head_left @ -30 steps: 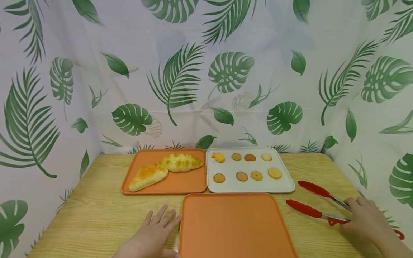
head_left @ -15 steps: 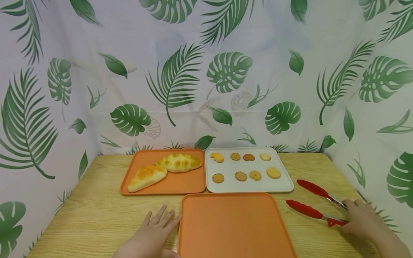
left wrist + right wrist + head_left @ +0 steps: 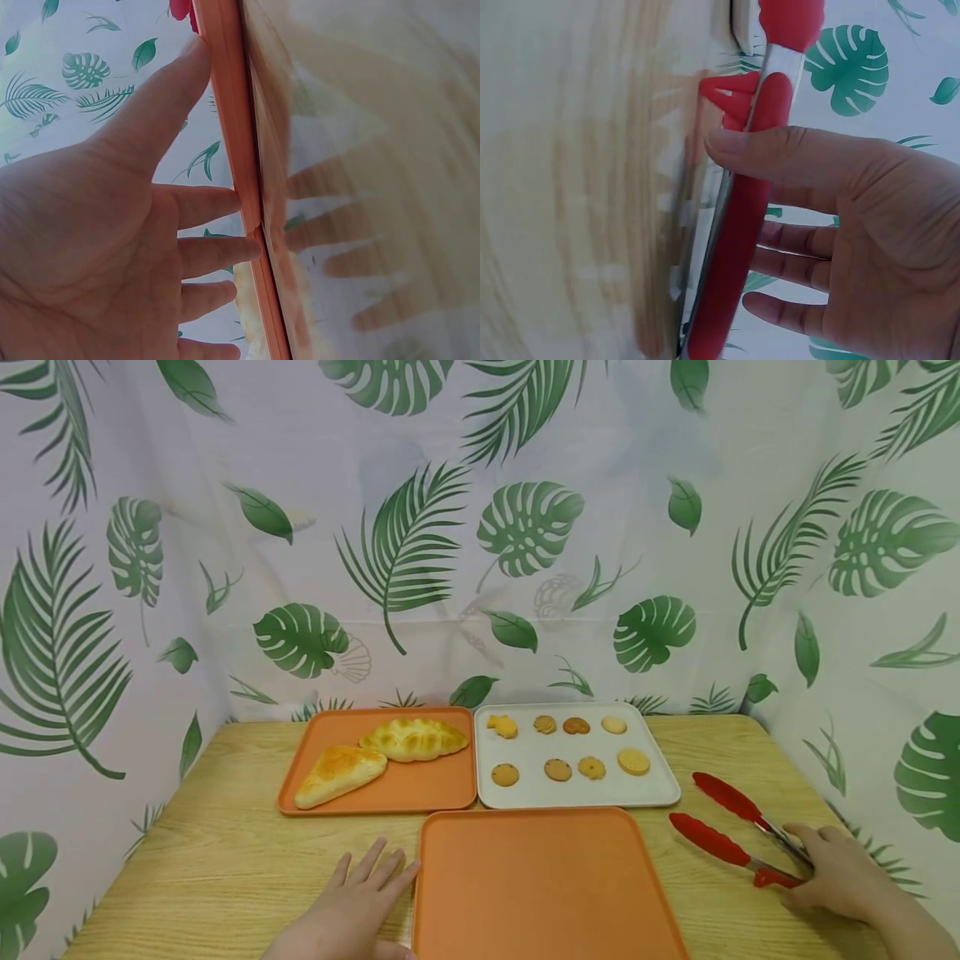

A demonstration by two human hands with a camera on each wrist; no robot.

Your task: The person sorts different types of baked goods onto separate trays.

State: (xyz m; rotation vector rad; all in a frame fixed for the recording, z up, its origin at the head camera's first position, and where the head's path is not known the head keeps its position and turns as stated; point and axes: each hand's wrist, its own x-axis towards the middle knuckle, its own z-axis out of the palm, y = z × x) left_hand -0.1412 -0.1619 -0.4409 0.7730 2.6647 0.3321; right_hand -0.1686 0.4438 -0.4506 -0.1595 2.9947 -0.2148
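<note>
On the right of the table my right hand (image 3: 846, 875) grips a pair of red-tipped tongs (image 3: 738, 843), thumb on one arm and fingers round the other. Their two red heads stand apart and point toward the trays. In the right wrist view the thumb presses a red handle (image 3: 742, 247) of the tongs. My left hand (image 3: 356, 902) lies with fingers spread and straight, fingertips at the left edge of the front orange tray (image 3: 547, 885). The left wrist view shows the palm of that hand beside the tray's rim.
Behind, an orange tray (image 3: 442, 793) bears a triangular pastry (image 3: 341, 774) and a braided, golden bread (image 3: 415, 740). Beside it a white tray (image 3: 525, 793) carries several small cookies, among them a round ridged one (image 3: 633, 761). Leaf-printed cloth (image 3: 450, 568) encloses the table's back and sides.
The tongs have turned slightly in my right hand, their heads shifting a little toward the back. My left hand keeps its place by the tray. The head view has drifted slightly.
</note>
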